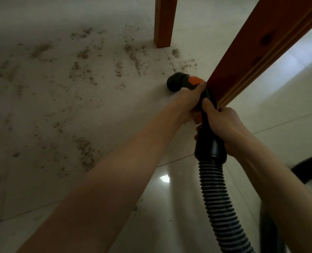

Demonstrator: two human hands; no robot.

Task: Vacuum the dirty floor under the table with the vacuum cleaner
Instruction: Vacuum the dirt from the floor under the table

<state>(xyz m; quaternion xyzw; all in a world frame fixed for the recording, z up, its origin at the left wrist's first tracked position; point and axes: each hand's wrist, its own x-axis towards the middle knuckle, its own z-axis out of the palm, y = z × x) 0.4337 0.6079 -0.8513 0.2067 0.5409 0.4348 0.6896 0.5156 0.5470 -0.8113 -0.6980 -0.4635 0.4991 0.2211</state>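
— both hands on it? how are they placed?
— yes. left hand is wrapped round the black vacuum wand up front, just behind the orange collar. right hand grips the same wand right behind the left, almost touching it.
— where's the nozzle?
— nozzle sits on the tiled floor just ahead of the left hand, at the near edge of the dirt.
— and the dirt?
— brown crumbs are scattered left of and beyond the hands, up to the table leg.
— hose?
— ribbed hose runs back below the right hand. the table's wooden rail slants just above both hands.
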